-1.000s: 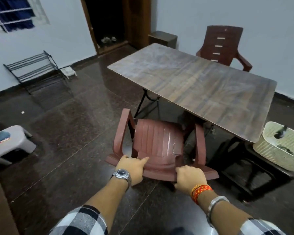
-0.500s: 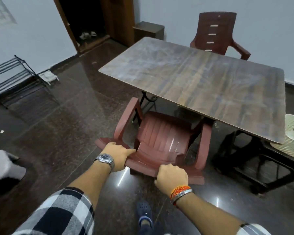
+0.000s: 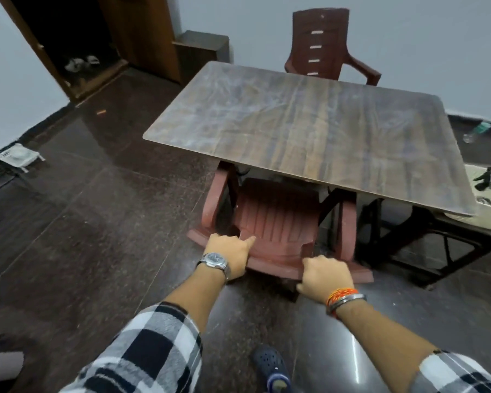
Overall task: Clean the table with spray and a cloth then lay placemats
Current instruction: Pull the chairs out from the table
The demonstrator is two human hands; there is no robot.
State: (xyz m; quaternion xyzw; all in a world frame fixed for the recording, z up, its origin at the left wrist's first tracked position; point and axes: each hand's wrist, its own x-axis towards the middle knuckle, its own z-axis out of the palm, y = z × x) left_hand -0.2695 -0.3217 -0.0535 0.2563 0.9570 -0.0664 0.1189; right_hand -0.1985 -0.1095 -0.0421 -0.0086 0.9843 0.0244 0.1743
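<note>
Now that the red plastic armchair [image 3: 278, 219] is tucked partly under the worktop [image 3: 309, 129], further than a second ago, the left hand [image 3: 230, 252] and right hand [image 3: 325, 275] grip its backrest; no placemats laid yet.

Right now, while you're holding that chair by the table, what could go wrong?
The left hand and right hand grip the chair by its backrest, and its armrests sit right at the table edge. Pushed further, they might bump the tabletop or the legs beneath and jolt it. The shoe is close behind the chair, so a trip seems possible.
</note>
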